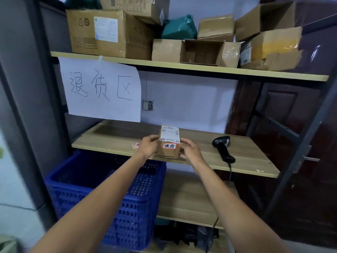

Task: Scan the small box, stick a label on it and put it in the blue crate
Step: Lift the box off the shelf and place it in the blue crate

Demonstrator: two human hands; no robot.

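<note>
- Two bare hands hold the small box point(168, 143) between them, at the front edge of the middle shelf point(242, 154).
- The left hand point(148, 146) grips the box's left side, fingers curled onto it; the right hand point(189, 149) grips the right side in the same manner.
- Whether the box rests on the shelf board or is held just above it cannot be told.
- The box is brown cardboard, with a white printed shipping label point(170, 133) on its upper face.
- A red-bordered sticker point(169, 146) with handwritten characters is stuck on the face toward the camera, just below the shipping label.
- More red-bordered stickers point(135, 145) lie on the shelf, just left of the left hand.
- A black handheld scanner point(223, 147) lies on the same shelf, to the right of the hands and apart from them; its cable hangs over the front edge.
- The blue crate point(102, 194) stands below the middle shelf, lower left of the box; its inside is dark and its contents cannot be made out.
- A white paper sign point(102, 88) with handwritten characters hangs from the upper shelf point(191, 67).
- Cardboard cartons point(109, 33) and a green bag point(179, 27) are stacked on the upper shelf.
</note>
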